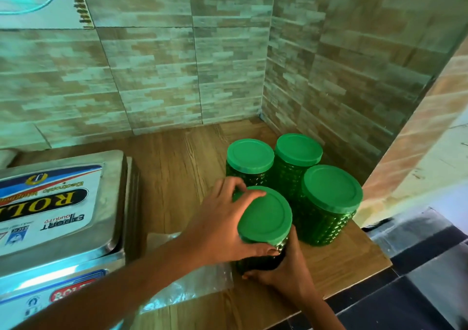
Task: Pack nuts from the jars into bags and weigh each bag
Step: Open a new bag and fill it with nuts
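Left hand [222,218] is curled around the green lid [266,215] of the jar [255,263], and right hand [286,274] grips its base. The jar's on the surface [177,167] just right of the scale [63,203].

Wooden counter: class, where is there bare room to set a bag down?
Free: the wooden counter between the steel weighing scale and the four green-lidded jars, back to the tiled wall. Crowded: the right corner and the near edge, where the left hand and right hand hold the front jar beside a clear plastic bag.
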Demonstrator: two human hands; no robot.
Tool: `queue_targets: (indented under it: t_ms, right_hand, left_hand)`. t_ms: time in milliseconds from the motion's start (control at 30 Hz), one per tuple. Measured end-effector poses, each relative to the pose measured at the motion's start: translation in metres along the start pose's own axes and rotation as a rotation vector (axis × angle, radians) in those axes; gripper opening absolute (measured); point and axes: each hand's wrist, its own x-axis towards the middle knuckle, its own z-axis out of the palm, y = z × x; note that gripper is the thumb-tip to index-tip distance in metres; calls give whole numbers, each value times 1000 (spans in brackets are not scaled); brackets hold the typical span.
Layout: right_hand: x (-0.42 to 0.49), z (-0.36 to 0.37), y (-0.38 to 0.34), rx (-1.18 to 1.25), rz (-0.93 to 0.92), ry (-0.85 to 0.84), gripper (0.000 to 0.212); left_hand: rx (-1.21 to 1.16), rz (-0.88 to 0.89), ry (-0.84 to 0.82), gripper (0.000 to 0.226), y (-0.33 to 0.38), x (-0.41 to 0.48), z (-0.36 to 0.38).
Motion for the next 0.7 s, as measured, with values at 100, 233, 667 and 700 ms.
queue_targets:
  t_ms: [100, 233, 667, 700]
  right_hand:
    - [7, -5, -8, 62, -16, -103, 116]
    - [11, -3, -6, 56, -15, -128, 112]
    - [14, -2, 4, 30, -26, -199, 116]
    - [14, -2, 3, 21, -45, -208, 113]
  left_hand:
    - [48, 195, -219, 85, -7, 16, -9]
    - [160, 424, -338, 69, -9, 32, -11]
    - [325, -125, -315, 81, 45, 17, -8]
    - [357, -204, -396, 91, 52, 22, -11]
